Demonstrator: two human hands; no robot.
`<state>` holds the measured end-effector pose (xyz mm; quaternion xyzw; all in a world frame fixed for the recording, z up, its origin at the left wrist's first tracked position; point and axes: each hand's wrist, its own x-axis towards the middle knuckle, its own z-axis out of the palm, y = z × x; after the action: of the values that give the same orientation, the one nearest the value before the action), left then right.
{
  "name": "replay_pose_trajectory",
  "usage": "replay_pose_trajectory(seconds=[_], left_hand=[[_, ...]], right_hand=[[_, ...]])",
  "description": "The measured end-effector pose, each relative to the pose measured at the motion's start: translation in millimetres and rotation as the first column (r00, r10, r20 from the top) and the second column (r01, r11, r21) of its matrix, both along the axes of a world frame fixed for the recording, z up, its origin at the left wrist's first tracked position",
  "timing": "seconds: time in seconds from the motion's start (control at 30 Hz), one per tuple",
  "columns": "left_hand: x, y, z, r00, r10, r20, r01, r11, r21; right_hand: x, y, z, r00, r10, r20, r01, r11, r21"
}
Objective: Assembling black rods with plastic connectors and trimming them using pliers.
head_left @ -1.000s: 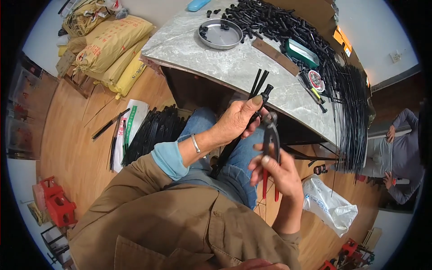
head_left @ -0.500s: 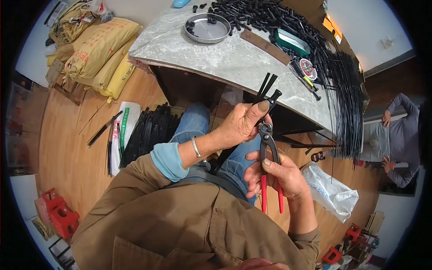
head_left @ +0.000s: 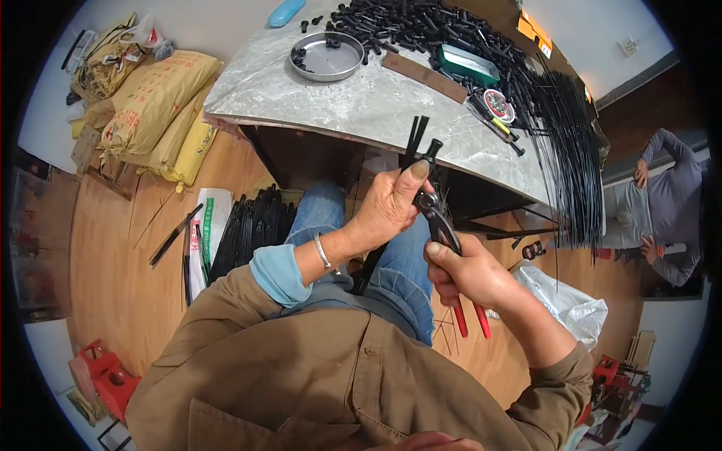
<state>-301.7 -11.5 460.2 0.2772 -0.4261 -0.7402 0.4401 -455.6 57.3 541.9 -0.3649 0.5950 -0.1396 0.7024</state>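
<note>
My left hand (head_left: 387, 207) is closed around several thin black rods (head_left: 416, 139), whose ends stick up past the fingers. A short black tubular fitting with a flared end (head_left: 434, 146) is pinched beside them under the thumb. Below the wrist, the rods' dark lower part (head_left: 366, 272) runs down between my legs. In my right hand (head_left: 470, 269) is a pair of pincers (head_left: 442, 229) with a dark metal head and red handles. Their jaws are up against the lower side of my left fingers, by the fitting; what lies between the jaws is hidden.
Ahead stands a marbled table (head_left: 271, 98) bearing a round metal dish (head_left: 327, 74), a heap of black fittings (head_left: 406, 26), a green tray (head_left: 468, 66) and long black rods (head_left: 568, 158). More rods (head_left: 252, 229) lie on the floor, left. Another person (head_left: 662, 203) stands at right.
The pincers have tilted, and their head has come closer to my left fingers. My right hand's fingers have closed around the handles. The view has shifted slightly.
</note>
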Motion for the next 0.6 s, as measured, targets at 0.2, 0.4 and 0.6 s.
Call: replay_pose_trajectory(seconds=[0.2, 0.4, 0.6], left_hand=[[5.5, -7.8, -3.4, 0.999, -0.013, 0.04, 0.014, 1.0, -0.007], [5.6, -10.1, -3.9, 0.999, -0.048, 0.013, 0.048, 0.999, 0.016], [4.5, -5.6, -0.7, 0.998, -0.057, 0.017, 0.057, 0.998, -0.013]], right_hand=[[1.7, -6.9, -2.7, 0.995, 0.07, -0.076, -0.08, 0.988, -0.134], [-9.4, -9.2, 18.4, 0.992, 0.129, 0.008, -0.128, 0.99, -0.063], [-11.8, -10.6, 23.4, 0.994, 0.106, -0.018, -0.105, 0.994, 0.036]])
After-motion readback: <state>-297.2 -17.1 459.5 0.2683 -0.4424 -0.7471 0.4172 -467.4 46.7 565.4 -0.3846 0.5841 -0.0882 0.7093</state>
